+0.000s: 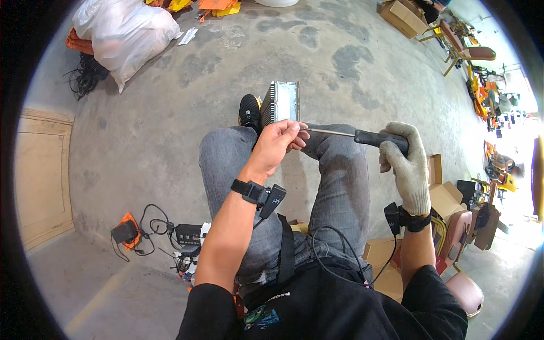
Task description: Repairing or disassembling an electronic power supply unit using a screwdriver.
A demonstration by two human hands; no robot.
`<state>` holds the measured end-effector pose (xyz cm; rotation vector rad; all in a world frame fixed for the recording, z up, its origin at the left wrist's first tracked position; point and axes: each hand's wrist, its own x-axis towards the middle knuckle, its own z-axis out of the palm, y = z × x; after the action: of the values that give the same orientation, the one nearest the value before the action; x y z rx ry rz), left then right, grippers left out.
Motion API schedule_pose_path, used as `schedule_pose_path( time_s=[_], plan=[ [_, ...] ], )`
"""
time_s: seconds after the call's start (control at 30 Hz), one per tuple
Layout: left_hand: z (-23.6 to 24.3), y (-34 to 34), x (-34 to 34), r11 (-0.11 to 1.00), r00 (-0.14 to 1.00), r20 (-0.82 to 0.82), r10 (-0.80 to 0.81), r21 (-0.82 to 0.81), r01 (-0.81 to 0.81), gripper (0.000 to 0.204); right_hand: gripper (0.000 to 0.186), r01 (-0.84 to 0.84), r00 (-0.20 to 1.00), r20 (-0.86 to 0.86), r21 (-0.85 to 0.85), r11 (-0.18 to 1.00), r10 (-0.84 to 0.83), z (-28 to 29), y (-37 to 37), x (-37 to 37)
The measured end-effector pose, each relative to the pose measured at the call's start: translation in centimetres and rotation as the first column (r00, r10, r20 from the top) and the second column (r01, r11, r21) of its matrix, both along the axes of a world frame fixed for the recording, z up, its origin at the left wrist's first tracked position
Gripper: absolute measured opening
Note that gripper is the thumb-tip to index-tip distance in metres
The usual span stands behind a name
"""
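A screwdriver (334, 132) with a black handle lies nearly level above my knees, its metal shaft pointing left. My right hand (405, 156), in a pale knitted glove, is wrapped round the handle. At the other end, my bare left hand (277, 144) pinches the tip between thumb and fingers. Whether a small screw is also in that pinch is hidden. Just beyond my left hand stands a finned metal block (288, 97), like a heat sink, with a flat silvery face and dark fins along its left side. My left hand partly covers its near end.
A white plastic sack (127, 37) stands at the far left. Black devices with cables (190, 233) lie left of my legs. Cardboard boxes (445, 198) and pink chairs (456, 238) are at the right, with another chair (479, 53) farther off. A wooden door (45, 175) borders the left.
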<state>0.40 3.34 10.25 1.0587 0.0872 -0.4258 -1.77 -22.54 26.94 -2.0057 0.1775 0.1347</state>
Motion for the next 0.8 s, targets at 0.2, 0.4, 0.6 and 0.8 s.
schedule_pose_path(
  time_s=[0.2,0.4,0.6,0.8],
  plan=[
    [-1.6,-0.3,0.4,0.979,0.978,-0.107,0.180,0.118,-0.167,0.030,0.032,0.003,0.999,0.046,0.009,1.000,-0.004,0.2,-0.4,0.8],
    [-4.7,0.3,4.0,0.762,0.943,0.132,0.306,0.560,-0.326,0.056,0.033,-0.012,0.991,0.129,-0.045,0.999,0.018,0.9,0.2,4.2],
    [-4.3,0.6,8.7,0.368,0.995,-0.020,0.097,0.929,-0.017,0.074,0.034,-0.063,0.984,0.158,-0.087,0.994,0.076,1.6,2.2,7.8],
    [-7.4,-0.2,9.9,0.456,0.988,0.025,0.155,0.885,-0.094,0.078,0.033,-0.124,0.973,0.184,-0.101,0.987,0.141,2.8,2.8,9.0]
  ],
)
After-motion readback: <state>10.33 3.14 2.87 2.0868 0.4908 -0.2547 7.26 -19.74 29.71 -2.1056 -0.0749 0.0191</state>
